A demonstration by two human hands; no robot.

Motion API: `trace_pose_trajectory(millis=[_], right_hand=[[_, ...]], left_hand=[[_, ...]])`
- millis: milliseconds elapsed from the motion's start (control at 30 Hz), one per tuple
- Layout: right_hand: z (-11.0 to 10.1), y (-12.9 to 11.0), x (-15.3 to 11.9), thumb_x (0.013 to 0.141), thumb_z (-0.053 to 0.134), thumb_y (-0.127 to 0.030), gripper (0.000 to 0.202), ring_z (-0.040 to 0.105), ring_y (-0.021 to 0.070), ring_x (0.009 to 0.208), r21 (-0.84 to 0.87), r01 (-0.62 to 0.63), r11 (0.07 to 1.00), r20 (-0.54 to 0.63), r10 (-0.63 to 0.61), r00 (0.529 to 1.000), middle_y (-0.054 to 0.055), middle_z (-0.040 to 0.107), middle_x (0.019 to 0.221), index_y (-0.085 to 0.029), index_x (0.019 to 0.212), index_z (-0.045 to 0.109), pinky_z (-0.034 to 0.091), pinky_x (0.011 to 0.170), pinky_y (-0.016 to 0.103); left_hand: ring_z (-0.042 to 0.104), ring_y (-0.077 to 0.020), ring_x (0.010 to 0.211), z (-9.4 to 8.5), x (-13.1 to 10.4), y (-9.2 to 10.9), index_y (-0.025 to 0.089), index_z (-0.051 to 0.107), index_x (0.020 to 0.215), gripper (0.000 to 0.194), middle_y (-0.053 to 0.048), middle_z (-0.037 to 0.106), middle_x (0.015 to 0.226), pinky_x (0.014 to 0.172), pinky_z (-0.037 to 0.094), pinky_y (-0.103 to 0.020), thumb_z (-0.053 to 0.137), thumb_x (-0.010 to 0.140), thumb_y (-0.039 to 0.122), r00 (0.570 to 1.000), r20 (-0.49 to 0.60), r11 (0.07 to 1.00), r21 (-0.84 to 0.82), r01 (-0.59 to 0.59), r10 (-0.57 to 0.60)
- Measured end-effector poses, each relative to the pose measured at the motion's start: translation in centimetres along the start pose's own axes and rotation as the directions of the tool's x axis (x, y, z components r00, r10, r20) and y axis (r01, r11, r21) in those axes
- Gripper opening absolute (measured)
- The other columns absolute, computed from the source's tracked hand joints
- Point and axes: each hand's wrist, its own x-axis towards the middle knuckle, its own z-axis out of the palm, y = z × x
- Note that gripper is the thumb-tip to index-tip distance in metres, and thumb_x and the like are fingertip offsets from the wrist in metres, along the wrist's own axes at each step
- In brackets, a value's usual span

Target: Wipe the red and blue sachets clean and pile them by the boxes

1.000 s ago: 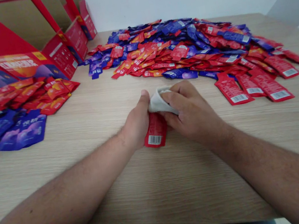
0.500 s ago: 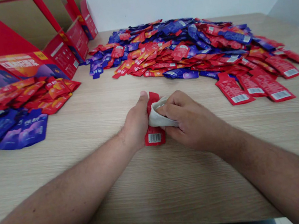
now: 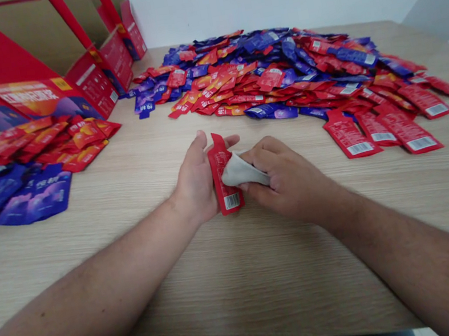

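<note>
- The sachet [image 3: 218,163], red and with its barcode end toward the person, is in front of the left hand [image 3: 196,183], above the counter [image 3: 236,282].
- This hand is spread: the thumb stands away from the sachet, and the other fingers lie behind it, with some tips showing past its far edge.
- The right hand [image 3: 287,177] pinches a pale cloth [image 3: 245,171] between thumb and fingers; the cloth touches the sachet's front and covers part of the print.
- Because no thumb presses on the sachet, I judge that it could slide or turn if the cloth pushes sideways too strongly.
- A hard rub might also crease the thin pack, or a loose fold of cloth might catch its edge.
- Beyond the hands lies the big heap [image 3: 273,75], red and blue mixed; its slope seems loose, so a bump could make packs slip down.
- To the left are a red pile [image 3: 50,142] and a blue pile [image 3: 31,193], which touch, so their packs might mix if knocked.
- Behind these piles stand the boxes [image 3: 90,84].
</note>
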Motion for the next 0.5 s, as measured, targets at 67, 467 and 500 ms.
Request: trace_pose_trajectory(millis=[67, 467, 500], right_hand=[[0.0, 0.0, 0.1, 0.089, 0.065, -0.022, 0.026, 0.060, 0.0273, 0.098, 0.005, -0.005, 1.000, -0.036, 0.005, 0.999, 0.010, 0.066, 0.106, -0.019, 0.115, 0.068, 0.052, 0.087, 0.042], [-1.7, 1.5, 0.6, 0.087, 0.068, -0.032, 0.023, 0.066, 0.0291, 0.090, -0.015, -0.182, 0.983, -0.293, 0.170, 0.941, 0.007, 0.071, 0.099, -0.024, 0.109, 0.067, 0.054, 0.079, 0.046], [-1.9, 1.7, 0.6, 0.087, 0.068, -0.033, 0.024, 0.066, 0.0291, 0.089, -0.019, -0.188, 0.982, -0.317, 0.172, 0.933, 0.007, 0.071, 0.099, -0.024, 0.110, 0.067, 0.054, 0.079, 0.046]], left_hand=[[0.069, -0.0258, 0.069, 0.0, 0.0, 0.0, 0.014, 0.070, 0.116, 0.060, -0.011, 0.071, 0.078, 0.063, 0.055, -0.037, 0.035, 0.101, 0.060, 1.000, -0.016, 0.999, -0.022, -0.025, 0.025], [0.056, -0.0110, 0.052, -0.3, 1.2, 0.2, 0.018, 0.063, 0.082, 0.016, 0.002, 0.058, 0.065, 0.051, 0.048, -0.023, 0.064, 0.096, 0.027, 0.985, -0.132, 0.992, -0.054, -0.116, 0.108], [0.055, -0.0104, 0.052, -0.3, 1.4, 0.1, 0.018, 0.062, 0.082, 0.014, 0.003, 0.058, 0.064, 0.052, 0.048, -0.022, 0.065, 0.095, 0.023, 0.983, -0.106, 0.987, -0.043, -0.153, 0.148]])
